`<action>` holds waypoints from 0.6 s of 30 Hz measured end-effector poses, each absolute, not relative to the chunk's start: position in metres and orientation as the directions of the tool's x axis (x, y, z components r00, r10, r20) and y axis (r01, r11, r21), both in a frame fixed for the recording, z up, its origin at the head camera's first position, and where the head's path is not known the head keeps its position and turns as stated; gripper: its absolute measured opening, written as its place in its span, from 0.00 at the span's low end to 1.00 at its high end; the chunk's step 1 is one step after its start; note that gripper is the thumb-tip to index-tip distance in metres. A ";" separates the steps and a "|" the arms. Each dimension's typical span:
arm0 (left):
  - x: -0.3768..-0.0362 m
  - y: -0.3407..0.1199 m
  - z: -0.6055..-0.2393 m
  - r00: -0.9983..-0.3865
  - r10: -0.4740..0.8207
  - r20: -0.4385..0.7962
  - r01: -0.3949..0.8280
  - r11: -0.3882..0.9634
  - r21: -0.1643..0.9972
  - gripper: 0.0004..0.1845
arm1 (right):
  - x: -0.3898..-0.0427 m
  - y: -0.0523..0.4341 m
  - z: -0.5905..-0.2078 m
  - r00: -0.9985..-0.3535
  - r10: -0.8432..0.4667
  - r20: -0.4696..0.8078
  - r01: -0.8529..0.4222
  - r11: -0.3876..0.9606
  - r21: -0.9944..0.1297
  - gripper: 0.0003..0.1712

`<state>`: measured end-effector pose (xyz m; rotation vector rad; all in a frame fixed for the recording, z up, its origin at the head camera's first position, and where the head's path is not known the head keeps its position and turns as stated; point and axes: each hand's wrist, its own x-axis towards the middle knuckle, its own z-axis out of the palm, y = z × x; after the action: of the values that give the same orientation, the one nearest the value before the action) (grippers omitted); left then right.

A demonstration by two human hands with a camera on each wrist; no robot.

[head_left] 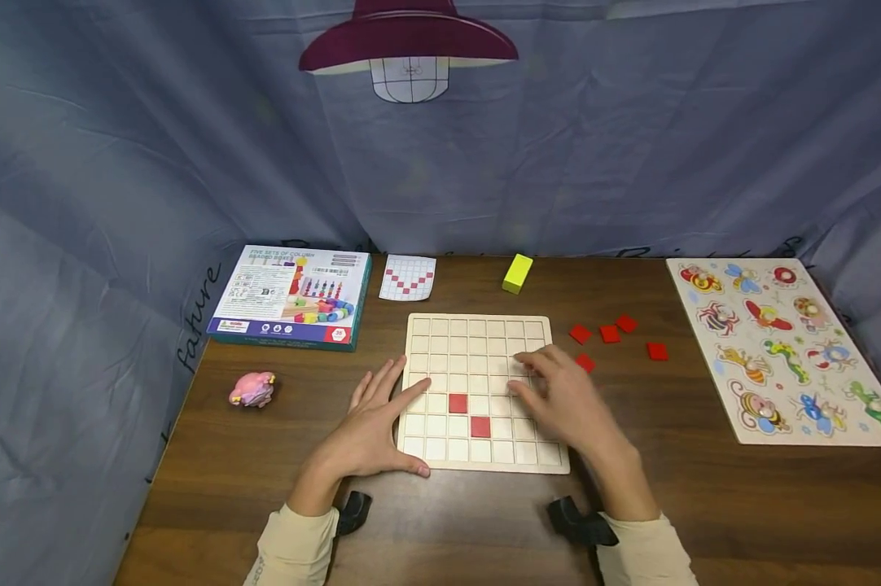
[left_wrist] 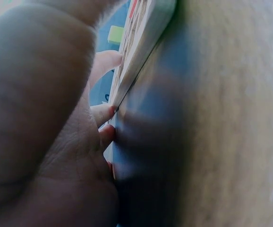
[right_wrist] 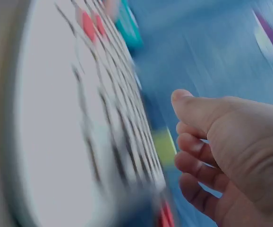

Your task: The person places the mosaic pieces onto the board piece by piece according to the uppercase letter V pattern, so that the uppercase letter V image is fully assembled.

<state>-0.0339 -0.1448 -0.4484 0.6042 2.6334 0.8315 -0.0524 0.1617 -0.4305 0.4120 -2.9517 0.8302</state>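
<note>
**Operator:** Starting nearest me: my left hand (head_left: 370,427) lies flat with fingers straight, spread over the table and the left edge of the grid board (head_left: 482,392), thumb against its front left corner. It pins the board and grips nothing. In the left wrist view the fingertips press right at the board's rim.

**Observer:** And the right?

**Operator:** My right hand (head_left: 558,399) hovers over the board's right half, fingers loosely curled. The right wrist view is blurred, and I see no tile between the fingers, so I'd call it empty, though I can't be sure.

**Observer:** What worries you?

**Operator:** Two red tiles (head_left: 469,414) already sit in the lower cells, diagonal to each other, just left of that hand. I judge a low sweep of the palm could knock them out of their cells. If the left hand eases off, the board could slide on the table (head_left: 484,529).

**Observer:** Farther out?

**Operator:** The loose red tiles (head_left: 616,338) lie scattered just right of the board; a hasty reach could flick one towards the insect puzzle (head_left: 785,350). Beyond the board, the pattern card (head_left: 407,277) lies beside the toy box (head_left: 290,297), with a yellow block (head_left: 517,273) near it. Misreading that small card risks filling a wrong cell.
</note>
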 end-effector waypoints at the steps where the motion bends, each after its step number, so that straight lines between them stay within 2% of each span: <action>1: -0.034 -0.144 -0.449 -0.861 0.482 -0.165 0.300 0.742 0.599 0.66 | -0.054 0.176 -0.430 -0.974 -0.191 0.124 -0.228 0.827 -0.514 0.23; 4: -0.034 -0.144 -0.449 -0.858 0.484 -0.169 0.298 0.739 0.604 0.66 | -0.055 0.214 -0.434 -0.987 -0.068 0.144 -0.134 0.843 -0.520 0.23; 7: -0.033 -0.145 -0.448 -0.857 0.488 -0.164 0.296 0.728 0.618 0.65 | -0.055 0.238 -0.443 -0.991 -0.007 0.134 -0.078 0.846 -0.528 0.25; 11: -0.032 -0.145 -0.447 -0.857 0.488 -0.166 0.290 0.722 0.629 0.65 | -0.056 0.248 -0.455 -0.995 0.021 0.100 -0.035 0.853 -0.520 0.28; 18: -0.033 -0.145 -0.448 -0.858 0.488 -0.159 0.293 0.720 0.629 0.65 | -0.059 0.251 -0.458 -0.997 -0.003 0.073 -0.040 0.855 -0.517 0.19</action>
<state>-0.0334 -0.1448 -0.4485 0.6111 2.6126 0.8773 -0.0587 0.2513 -0.4579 0.0344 -2.9586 0.8267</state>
